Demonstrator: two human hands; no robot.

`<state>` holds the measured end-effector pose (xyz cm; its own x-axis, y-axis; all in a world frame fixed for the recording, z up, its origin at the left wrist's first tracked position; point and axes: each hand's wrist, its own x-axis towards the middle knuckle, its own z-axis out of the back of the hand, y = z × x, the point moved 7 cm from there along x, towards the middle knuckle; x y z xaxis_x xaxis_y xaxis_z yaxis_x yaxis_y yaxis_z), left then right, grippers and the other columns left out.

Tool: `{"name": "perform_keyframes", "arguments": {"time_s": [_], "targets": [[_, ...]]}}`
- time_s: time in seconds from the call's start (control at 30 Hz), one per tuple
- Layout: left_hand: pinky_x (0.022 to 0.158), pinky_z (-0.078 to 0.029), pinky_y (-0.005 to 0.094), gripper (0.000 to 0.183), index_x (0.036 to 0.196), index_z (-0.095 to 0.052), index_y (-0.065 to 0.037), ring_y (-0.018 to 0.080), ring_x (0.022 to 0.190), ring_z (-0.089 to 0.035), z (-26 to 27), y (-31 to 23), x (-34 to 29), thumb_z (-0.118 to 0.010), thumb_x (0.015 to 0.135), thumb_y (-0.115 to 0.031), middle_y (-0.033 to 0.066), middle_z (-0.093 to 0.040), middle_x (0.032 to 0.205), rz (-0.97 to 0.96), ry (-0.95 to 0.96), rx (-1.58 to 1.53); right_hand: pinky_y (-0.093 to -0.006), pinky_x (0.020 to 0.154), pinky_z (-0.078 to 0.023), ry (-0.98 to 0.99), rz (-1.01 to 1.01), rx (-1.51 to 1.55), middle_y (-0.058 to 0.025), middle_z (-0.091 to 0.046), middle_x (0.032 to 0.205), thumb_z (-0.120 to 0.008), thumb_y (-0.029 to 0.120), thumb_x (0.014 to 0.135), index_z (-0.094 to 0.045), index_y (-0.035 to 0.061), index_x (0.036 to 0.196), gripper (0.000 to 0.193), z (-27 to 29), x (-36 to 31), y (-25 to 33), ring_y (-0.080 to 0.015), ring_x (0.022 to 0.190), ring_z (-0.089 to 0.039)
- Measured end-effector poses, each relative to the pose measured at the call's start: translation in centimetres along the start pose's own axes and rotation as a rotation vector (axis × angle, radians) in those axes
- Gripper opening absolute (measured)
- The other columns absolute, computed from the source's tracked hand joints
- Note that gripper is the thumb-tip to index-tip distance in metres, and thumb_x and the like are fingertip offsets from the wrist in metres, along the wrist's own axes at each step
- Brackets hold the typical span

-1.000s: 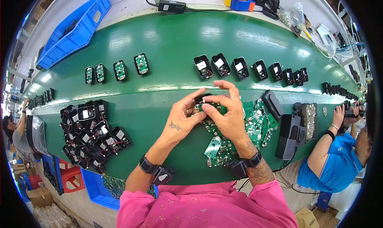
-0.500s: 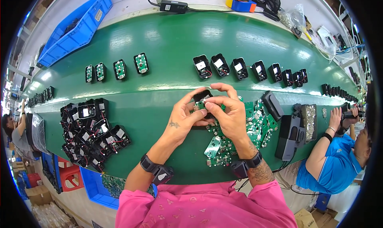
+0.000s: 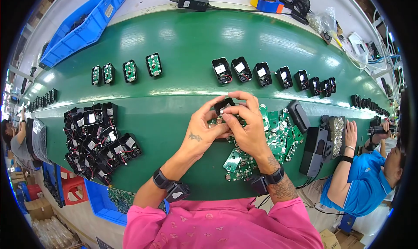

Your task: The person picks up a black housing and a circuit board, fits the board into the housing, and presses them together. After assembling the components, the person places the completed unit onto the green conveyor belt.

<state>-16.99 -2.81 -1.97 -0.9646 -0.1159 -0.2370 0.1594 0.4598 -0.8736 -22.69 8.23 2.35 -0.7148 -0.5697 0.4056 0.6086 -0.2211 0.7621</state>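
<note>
Black housing [image 3: 224, 103] sits between both hands; I judge it light, stiff, perhaps slick, best held by its outer walls. Left hand [image 3: 200, 133] curls part-closed around it; right hand [image 3: 246, 126] has thumb and forefinger nearly together at its near edge, I cannot tell on what. Appearance: dark, rounded, mostly finger-covered.

the left hand [image 3: 199, 129] and the right hand [image 3: 247, 125] held a small black housing [image 3: 225, 104] between them above a green workbench [image 3: 183, 85], the right thumb and fingertips close together at its near side. loose green circuit boards [image 3: 281, 138] lay spread by the right hand; a heap of wired black housings [image 3: 92, 144] sat well to the left. farther back stood board-fitted housings [image 3: 153, 65] and a row of open housings [image 3: 221, 70].
</note>
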Motion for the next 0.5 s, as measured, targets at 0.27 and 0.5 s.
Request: {"name": "perform_keyframes", "arguments": {"time_s": [0.27,0.5], "targets": [[0.070,-0.060,0.0265,0.071,0.148,-0.036,-0.007,0.0226,0.087,-0.072,1.7,-0.6,0.2,-0.067,0.085,0.004,0.0138,-0.062,0.115,-0.013,-0.115,-0.124,-0.0232,0.069,-0.049,-0.006,-0.397,0.273,-0.0067,-0.063,0.105,-0.069,0.007,0.091,-0.062,-0.0032,0.115,0.027,-0.2,-0.7,-3.2,-0.0099,0.084,-0.060],[0.069,-0.061,0.0254,0.065,0.146,-0.041,-0.003,0.0225,0.082,-0.073,1.0,-1.3,0.1,-0.066,0.087,0.001,0.0168,-0.062,0.121,-0.024,-0.022,0.016,-0.0209,0.064,-0.046,-0.044,-0.341,0.328,-0.0029,-0.060,0.095,-0.071,0.005,0.088,-0.069,-0.0020,0.109,0.022,0.6,-0.3,-3.2,-0.0069,0.075,-0.056]]}}
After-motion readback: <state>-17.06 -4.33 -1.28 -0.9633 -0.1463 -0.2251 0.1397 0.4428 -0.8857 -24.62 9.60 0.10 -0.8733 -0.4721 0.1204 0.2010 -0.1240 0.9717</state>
